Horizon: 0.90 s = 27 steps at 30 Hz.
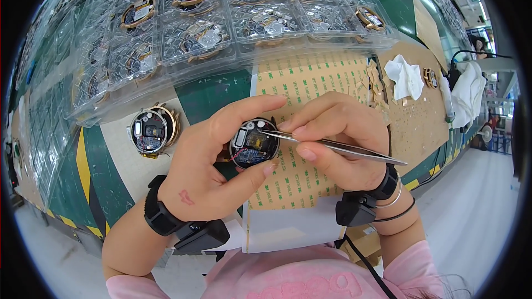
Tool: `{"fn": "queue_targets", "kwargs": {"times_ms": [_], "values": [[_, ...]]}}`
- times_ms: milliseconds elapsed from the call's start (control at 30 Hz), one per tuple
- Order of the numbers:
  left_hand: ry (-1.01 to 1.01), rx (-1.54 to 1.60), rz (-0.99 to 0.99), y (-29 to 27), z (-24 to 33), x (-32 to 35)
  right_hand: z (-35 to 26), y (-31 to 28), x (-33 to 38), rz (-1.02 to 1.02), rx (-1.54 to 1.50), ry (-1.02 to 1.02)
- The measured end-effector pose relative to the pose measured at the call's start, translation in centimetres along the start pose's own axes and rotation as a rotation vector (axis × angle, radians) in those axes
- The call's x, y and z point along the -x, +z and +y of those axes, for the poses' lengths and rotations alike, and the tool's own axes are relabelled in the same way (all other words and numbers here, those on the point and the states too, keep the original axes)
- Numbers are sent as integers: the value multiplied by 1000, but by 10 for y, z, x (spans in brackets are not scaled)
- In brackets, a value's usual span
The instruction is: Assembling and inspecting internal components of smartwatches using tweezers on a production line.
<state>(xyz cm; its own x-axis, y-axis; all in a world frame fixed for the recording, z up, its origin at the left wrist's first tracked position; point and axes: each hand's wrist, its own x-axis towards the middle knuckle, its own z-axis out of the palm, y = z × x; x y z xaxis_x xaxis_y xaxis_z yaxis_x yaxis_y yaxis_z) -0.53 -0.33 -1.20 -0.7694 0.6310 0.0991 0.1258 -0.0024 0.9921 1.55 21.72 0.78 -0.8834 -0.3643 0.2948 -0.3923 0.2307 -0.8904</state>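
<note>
Steel tweezers pinched in the right hand, long axis running from lower right of the frame up toward centre, tips resting on the upper rim of a round black electronic module. Module at frame centre, cradled by the left hand: thumb fingers below it, index arched over the top, clenched around its edge. Right hand just beside the module, to its right; tweezer tips touching the white patch at its top, pointing left. Red wire at the module's lower left edge. Both hands equally close, left gripping, right working the tool.

Beneath the hands, a tan adhesive liner sheet covered with small repeated green print, lying on a plain white sheet at lower centre. Left of centre, a second round module with a gold ring lying flat on the tabletop, well apart from the fingers. Across the upper frame, clear plastic blister trays with square pockets, several holding gold-rimmed round parts bearing small white rectangular labels. At upper right, a brown cardboard sheet carrying peeled tan scraps and a crumpled white cloth. Yellow-and-black hazard striping along the tabletop edge at lower left. Black wrist straps with boxes on both forearms.
</note>
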Motion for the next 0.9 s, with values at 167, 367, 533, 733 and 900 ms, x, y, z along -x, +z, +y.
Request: {"fn": "queue_targets", "kwargs": {"times_ms": [167,367,533,733,900], "values": [[13,-4,25,2,0,1,3,2,0,10,-225,149],[60,-20,-13,1,3,-1,0,-2,1,19,-488,365],[31,16,11,1,5,0,1,2,2,64,-498,298],[19,44,43,2,3,1,-1,0,1,9,6,-69],[-6,89,49,2,1,1,0,1,-1,-7,58,-109]]}}
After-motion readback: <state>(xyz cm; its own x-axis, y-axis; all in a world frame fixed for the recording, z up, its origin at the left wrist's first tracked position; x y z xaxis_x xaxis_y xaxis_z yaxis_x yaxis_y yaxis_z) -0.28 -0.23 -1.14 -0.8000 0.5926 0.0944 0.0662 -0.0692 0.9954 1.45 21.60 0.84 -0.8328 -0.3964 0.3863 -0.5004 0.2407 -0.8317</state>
